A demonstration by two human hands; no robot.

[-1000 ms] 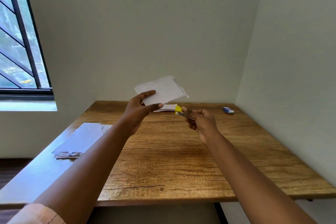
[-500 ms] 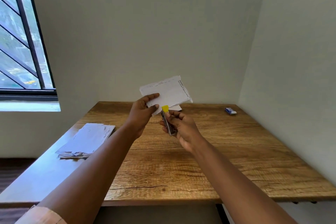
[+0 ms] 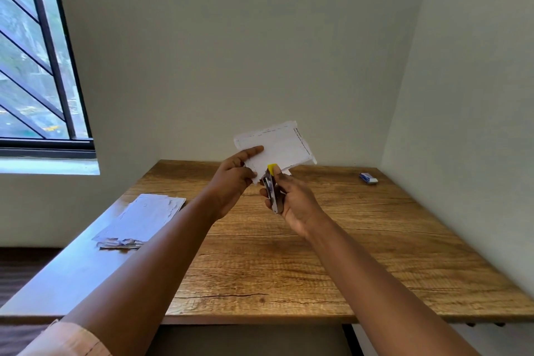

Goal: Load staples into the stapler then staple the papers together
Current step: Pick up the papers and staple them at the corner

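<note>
My left hand [image 3: 234,179] holds a small bundle of white papers [image 3: 281,147] up in the air above the wooden table [image 3: 289,254], thumb on the front sheet. My right hand [image 3: 294,199] grips a small metal stapler [image 3: 271,186] with a yellow tip, held nearly upright. Its yellow end sits at the lower edge of the papers, close to my left fingers. Whether its jaws enclose the paper edge is hidden by my fingers.
A stack of white papers [image 3: 141,221] lies on the left side of the table near the edge. A small blue and white staple box [image 3: 368,178] rests at the far right corner. Walls close the table in behind and on the right; a window is at left.
My right hand has swung the stapler from the right of the papers to upright below them, bringing its yellow tip to their lower edge. The papers have stayed raised.
</note>
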